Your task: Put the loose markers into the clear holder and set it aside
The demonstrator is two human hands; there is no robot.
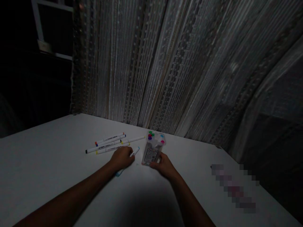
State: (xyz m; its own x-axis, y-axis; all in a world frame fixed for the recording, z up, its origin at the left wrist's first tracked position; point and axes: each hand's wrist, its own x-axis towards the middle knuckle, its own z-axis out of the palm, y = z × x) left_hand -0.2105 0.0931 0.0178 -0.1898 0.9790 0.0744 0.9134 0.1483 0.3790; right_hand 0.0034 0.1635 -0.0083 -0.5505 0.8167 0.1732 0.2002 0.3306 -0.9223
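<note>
A clear plastic marker pack (152,148) lies on the white table (47,164), with coloured caps showing at its far end. My right hand (163,165) is closed on the pack's near end. My left hand (121,157) is closed round a white marker with a light blue cap (135,152), which lies across the table under my fingers. Several loose white markers (110,143) with coloured ends lie just beyond my left hand.
A wall of stacked, ribbed grey panels (180,69) rises right behind the table's far edge. The table's right edge runs diagonally past a blurred patch (233,186). A dark gap with a pale frame (44,44) is at the far left.
</note>
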